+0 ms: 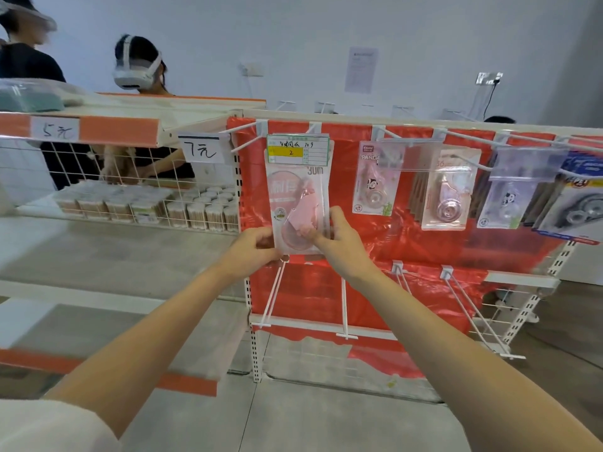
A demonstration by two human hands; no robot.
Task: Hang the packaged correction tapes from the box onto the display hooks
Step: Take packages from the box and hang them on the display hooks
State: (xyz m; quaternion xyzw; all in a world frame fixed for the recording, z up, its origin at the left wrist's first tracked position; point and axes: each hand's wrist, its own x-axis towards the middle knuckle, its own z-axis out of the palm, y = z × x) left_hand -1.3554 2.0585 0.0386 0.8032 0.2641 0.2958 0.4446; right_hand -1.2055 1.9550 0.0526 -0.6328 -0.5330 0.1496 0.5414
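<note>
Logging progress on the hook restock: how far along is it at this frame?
Done: panda packs and other correction tape packs already hang on the top hooks to the right. In hand: left hand and right hand both grip a pink pack below the price tag; whether it is on its hook can't be told. Left: lower hooks are bare. The box is out of view.

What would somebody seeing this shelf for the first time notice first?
Probably the bright red backing sheet behind the hooks, filling the middle of the view. In front of it, the left hand and right hand pinch the bottom of a pink correction tape pack under a green and yellow price tag. To its right hang more packs, the nearest a panda pack.
</note>
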